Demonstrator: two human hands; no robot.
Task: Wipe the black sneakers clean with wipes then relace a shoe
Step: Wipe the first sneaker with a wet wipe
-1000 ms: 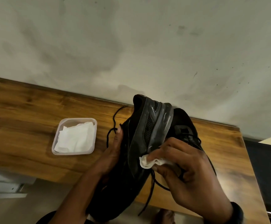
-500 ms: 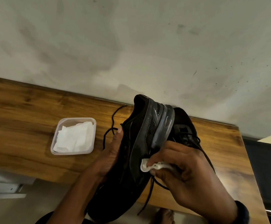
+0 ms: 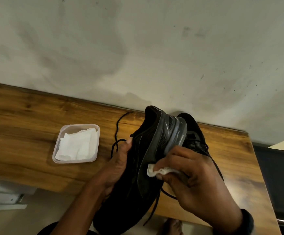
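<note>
left hand gripping the black sneaker over the table edge, right hand pinching a scrunched wipe against its side, second sneaker mostly hidden behind, tub of wipes off left

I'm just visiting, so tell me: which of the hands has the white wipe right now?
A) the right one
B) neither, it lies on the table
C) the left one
A: the right hand pinches the crumpled white wipe against the side of the black sneaker, while the left hand only grips the shoe.
</note>
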